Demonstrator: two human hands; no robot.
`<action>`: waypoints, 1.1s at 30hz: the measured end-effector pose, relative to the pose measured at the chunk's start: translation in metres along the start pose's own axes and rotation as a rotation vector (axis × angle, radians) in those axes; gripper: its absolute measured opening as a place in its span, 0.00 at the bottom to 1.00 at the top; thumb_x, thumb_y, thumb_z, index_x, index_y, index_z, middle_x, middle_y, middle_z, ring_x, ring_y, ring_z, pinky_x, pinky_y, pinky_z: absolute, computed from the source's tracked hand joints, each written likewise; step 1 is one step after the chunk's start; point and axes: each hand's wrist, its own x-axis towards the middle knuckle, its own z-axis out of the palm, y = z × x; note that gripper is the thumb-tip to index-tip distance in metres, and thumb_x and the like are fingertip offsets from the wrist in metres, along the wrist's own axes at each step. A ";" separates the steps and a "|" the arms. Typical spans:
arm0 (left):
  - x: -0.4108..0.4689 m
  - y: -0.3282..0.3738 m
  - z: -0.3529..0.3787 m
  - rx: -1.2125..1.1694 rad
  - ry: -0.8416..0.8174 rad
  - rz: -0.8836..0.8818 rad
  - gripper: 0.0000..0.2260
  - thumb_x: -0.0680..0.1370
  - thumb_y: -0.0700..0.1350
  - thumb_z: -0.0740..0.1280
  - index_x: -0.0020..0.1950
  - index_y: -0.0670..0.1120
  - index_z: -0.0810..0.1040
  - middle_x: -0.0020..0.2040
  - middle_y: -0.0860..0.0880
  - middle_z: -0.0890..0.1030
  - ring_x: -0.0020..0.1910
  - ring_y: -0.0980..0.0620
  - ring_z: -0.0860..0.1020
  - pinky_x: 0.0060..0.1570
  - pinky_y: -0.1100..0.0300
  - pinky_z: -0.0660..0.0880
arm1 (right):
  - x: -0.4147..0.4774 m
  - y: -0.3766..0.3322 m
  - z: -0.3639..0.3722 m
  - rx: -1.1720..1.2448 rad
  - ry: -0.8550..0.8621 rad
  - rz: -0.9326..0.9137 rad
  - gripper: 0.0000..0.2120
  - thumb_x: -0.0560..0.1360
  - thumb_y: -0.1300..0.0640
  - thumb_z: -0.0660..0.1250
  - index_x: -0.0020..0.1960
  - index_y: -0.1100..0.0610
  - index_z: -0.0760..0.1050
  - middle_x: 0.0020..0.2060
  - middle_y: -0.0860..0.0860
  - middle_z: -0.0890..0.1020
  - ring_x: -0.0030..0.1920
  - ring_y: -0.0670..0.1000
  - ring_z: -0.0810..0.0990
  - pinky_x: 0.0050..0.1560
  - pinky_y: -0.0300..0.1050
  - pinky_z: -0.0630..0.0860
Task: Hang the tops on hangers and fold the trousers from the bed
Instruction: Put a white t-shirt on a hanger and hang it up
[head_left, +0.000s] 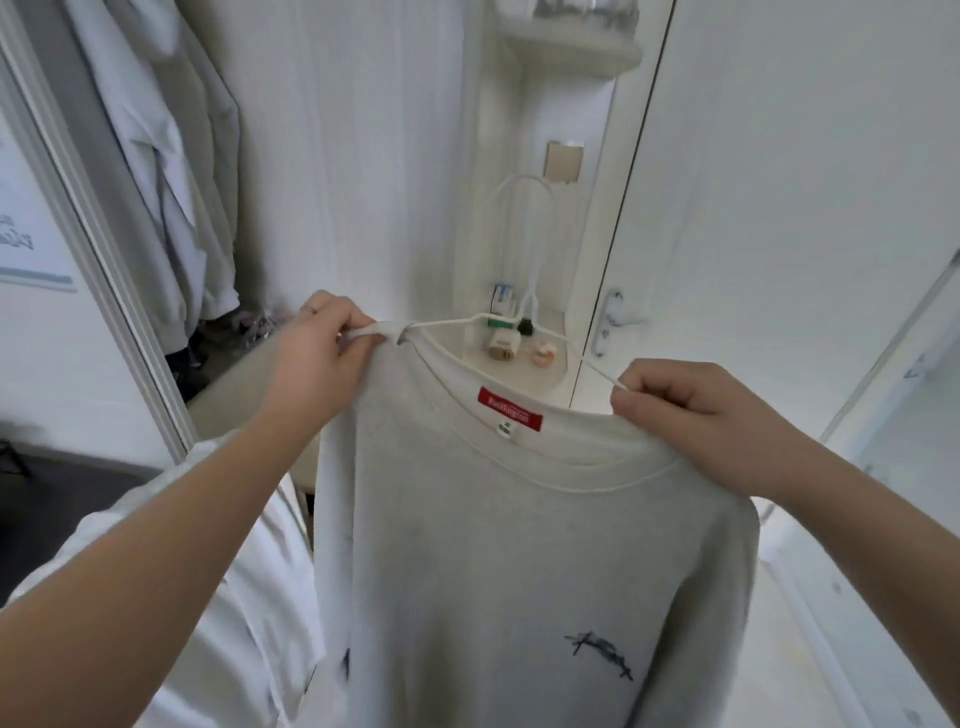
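Head view: my left hand (317, 358) pinches one shoulder of the pale top (519, 561). My right hand (691, 410) pinches the other shoulder and the end of the white hanger (529, 299). The top hangs down in front of me. One hanger arm is inside its neck hole.

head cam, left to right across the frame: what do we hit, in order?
Left to right: framed print → hanging clothes → left hand, pinching one shoulder of the sweatshirt → red neck label → right hand, gripping the other shoulder.
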 end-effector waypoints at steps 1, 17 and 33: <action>0.019 -0.005 0.000 -0.013 0.019 0.001 0.05 0.77 0.38 0.71 0.43 0.42 0.78 0.46 0.44 0.77 0.43 0.55 0.73 0.46 0.57 0.74 | 0.015 -0.008 -0.001 0.017 0.027 -0.011 0.15 0.81 0.55 0.64 0.39 0.61 0.73 0.32 0.58 0.69 0.33 0.46 0.66 0.33 0.40 0.63; 0.323 -0.087 -0.051 -0.058 -0.026 -0.004 0.16 0.77 0.57 0.71 0.63 0.53 0.79 0.60 0.54 0.78 0.47 0.57 0.79 0.40 0.67 0.69 | 0.271 -0.148 -0.005 0.109 0.378 -0.069 0.20 0.80 0.54 0.66 0.36 0.66 0.68 0.32 0.55 0.65 0.35 0.55 0.62 0.38 0.50 0.58; 0.398 -0.062 -0.128 -0.392 -0.127 0.169 0.10 0.77 0.60 0.69 0.45 0.54 0.81 0.42 0.59 0.83 0.45 0.54 0.82 0.42 0.62 0.71 | 0.527 -0.266 -0.017 -0.074 0.679 -0.023 0.15 0.80 0.57 0.65 0.37 0.60 0.69 0.29 0.54 0.69 0.29 0.53 0.67 0.26 0.41 0.62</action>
